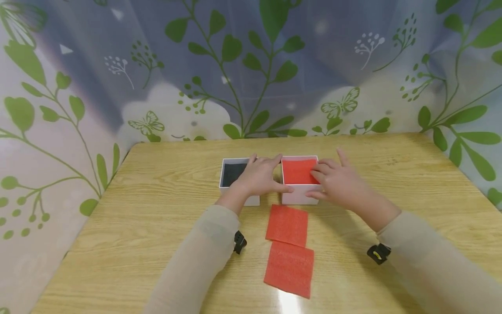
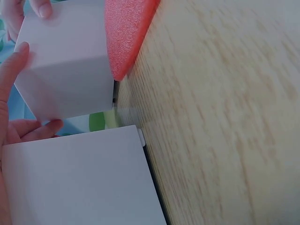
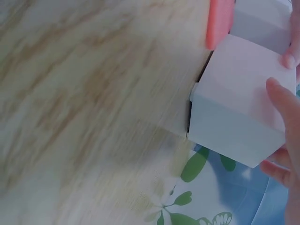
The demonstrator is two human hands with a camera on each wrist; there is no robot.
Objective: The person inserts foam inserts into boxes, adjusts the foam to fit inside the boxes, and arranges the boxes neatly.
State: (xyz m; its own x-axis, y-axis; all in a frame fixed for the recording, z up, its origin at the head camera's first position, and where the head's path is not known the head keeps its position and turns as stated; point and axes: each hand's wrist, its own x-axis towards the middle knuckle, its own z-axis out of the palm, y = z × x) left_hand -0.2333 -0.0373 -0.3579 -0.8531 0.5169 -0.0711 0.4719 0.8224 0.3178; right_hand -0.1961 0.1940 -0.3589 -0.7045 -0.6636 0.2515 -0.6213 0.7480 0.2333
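A white box [image 1: 296, 195] with red sheets inside stands between both hands. My left hand [image 1: 259, 176] reaches over the neighbouring box and grips its left side, thumb on the front face and a finger by the back left corner. On the opposite side my right hand [image 1: 340, 185] holds it, with the thumb [image 3: 281, 98] near the front right corner and the fingers curled over the right rim. To the left is a second white box [image 1: 252, 201] with dark sheets [image 1: 232, 174], partly hidden by the left hand. In the left wrist view, a gap separates the boxes.
Two red squares lie on the wooden table [image 1: 157, 209] in front of the boxes: an upper square [image 1: 287, 224] and a lower square [image 1: 290, 269], their edges meeting. Behind the table hangs a leaf-patterned curtain [image 1: 251, 100]. Each wrist carries a small black device.
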